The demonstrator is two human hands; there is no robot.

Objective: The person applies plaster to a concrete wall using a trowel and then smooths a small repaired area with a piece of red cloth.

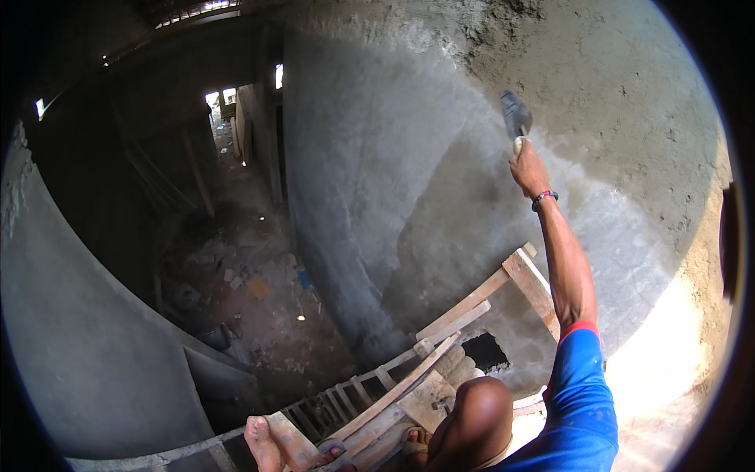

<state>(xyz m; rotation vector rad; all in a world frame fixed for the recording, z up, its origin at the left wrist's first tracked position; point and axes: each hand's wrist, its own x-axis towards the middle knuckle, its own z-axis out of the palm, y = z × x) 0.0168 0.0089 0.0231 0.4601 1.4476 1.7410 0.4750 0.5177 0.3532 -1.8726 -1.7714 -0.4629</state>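
Trowel, 1, grey metal, pale-handled: at grey plastered wall (621, 102); right hand's (531, 171) fingers wrapped round handle. Left hand (263, 444): beside brown wooden board (294, 443); finger state unclear. Step, apparently: smoothing; next move calls for even pressure.

Right arm (570, 267) stretched long and nearly straight, up and right of the bent knee (481, 401), right hand (532, 169) curled tight; left hand (262, 444) sits low, well left of that knee!
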